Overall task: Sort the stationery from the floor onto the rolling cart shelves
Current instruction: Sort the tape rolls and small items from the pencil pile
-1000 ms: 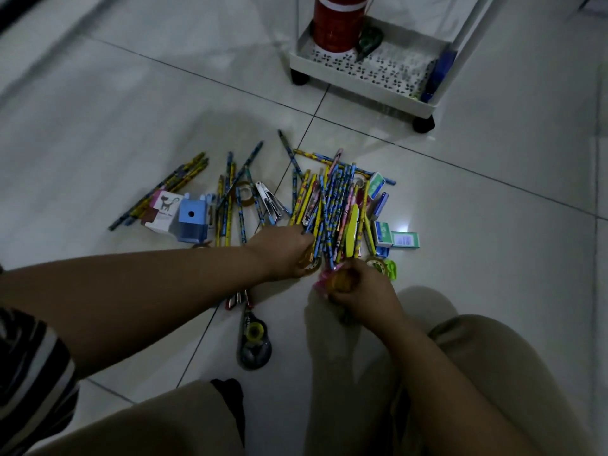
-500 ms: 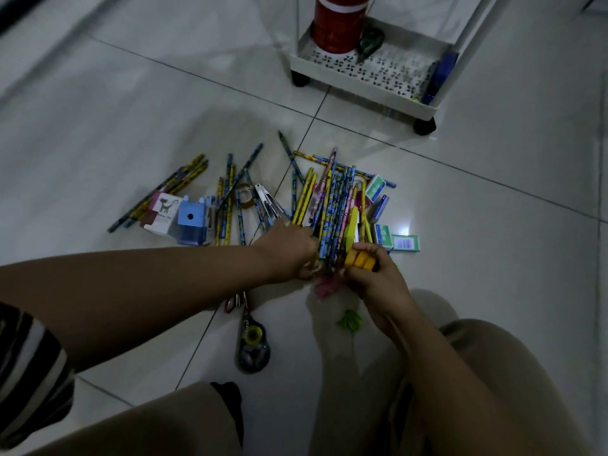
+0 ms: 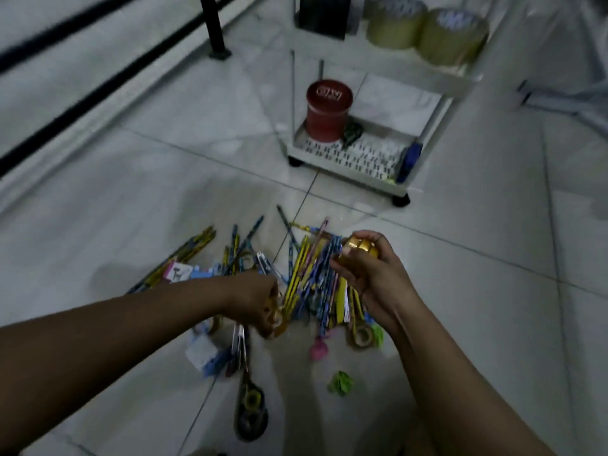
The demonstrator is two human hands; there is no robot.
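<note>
A heap of patterned pencils (image 3: 312, 274) lies on the tiled floor among other stationery. My right hand (image 3: 375, 274) is raised above the heap and grips a stack of small yellow tape rolls (image 3: 360, 247). My left hand (image 3: 260, 301) is low at the heap's left edge, its fingers curled round a clear tape roll (image 3: 279, 320). The white rolling cart (image 3: 437, 139) stands beyond the heap; its lowest shelf holds a red round tin (image 3: 327, 110), and two large tape rolls (image 3: 427, 28) sit on the shelf above.
A dark tape dispenser (image 3: 250, 409) and scissors (image 3: 240, 350) lie near my left forearm. A pink piece (image 3: 318, 347), a green crumpled piece (image 3: 340, 383) and another tape roll (image 3: 362, 337) lie under my right arm. A black post (image 3: 214, 28) stands at the back left.
My right hand has lifted the yellow tape rolls off the floor and up towards the cart. My head has tilted up, bringing the cart's upper shelf into view. My left hand stays at the heap.
</note>
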